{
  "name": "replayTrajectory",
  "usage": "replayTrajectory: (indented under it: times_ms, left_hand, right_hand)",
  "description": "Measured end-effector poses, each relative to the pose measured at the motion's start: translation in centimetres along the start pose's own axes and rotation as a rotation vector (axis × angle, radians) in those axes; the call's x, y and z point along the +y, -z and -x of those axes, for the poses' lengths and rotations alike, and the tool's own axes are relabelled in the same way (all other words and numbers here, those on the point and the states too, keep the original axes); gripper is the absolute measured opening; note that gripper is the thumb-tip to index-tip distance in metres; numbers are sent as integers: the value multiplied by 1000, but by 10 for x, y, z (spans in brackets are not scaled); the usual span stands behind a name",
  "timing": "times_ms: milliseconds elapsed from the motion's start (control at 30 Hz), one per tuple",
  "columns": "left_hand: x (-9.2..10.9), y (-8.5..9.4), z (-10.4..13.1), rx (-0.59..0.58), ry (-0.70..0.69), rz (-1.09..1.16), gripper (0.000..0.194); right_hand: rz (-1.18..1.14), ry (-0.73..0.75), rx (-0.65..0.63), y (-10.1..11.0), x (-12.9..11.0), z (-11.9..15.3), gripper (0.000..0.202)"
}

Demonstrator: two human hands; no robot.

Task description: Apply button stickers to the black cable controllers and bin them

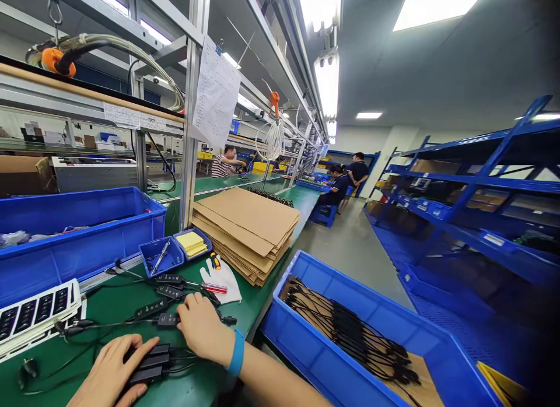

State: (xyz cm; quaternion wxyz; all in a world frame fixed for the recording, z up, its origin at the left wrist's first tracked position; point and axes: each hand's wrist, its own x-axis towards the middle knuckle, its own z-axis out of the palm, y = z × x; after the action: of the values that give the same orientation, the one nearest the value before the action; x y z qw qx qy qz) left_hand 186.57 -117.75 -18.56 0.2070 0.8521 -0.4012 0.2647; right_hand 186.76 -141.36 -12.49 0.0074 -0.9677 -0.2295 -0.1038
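Note:
My left hand (111,366) is closed around a small group of black rectangular boxes (151,363) with cables running from their right ends. Just beyond it, my right hand (203,325), with a blue band at the wrist, has its fingers curled over the end of a black in-line cable controller (167,319). More black controllers (151,309) with small printed symbols lie on the green bench, their cables spread about. Sheets of black labels (37,313) are stacked at the left. Beyond my right hand lie a white glove (227,279) and a red-handled tool (214,288).
A blue crate (341,273) of bundled black cables stands at the bench's right. Flat cardboard sheets (249,220) are piled ahead. Small blue bins hold a pen (161,256) and yellow pads (191,244). Blue shelving (472,185) lines the right; other people (339,185) are farther off.

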Motion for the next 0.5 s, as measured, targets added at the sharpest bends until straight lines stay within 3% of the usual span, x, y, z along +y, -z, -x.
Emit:
replayTrajectory:
  times_ms: [100,200,333,400,500]
  left_hand:
    - [6,1,-3,-12,-10,-37,42]
    - [10,-3,-3,-19,-21,-59,42]
    - [9,-6,1,-43,-17,-19,50]
    - [9,-3,2,-71,25,32,58]
    - [10,6,-3,-159,66,111,62]
  right_hand:
    - [14,-17,-35,-4,2,-2,26]
    - [-146,65,-38,-4,-2,-5,29]
    - [-345,219,-112,3,-5,-15,18]
    - [-358,202,-136,6,-3,-23,15]
    - [-293,82,-63,4,2,-39,19]
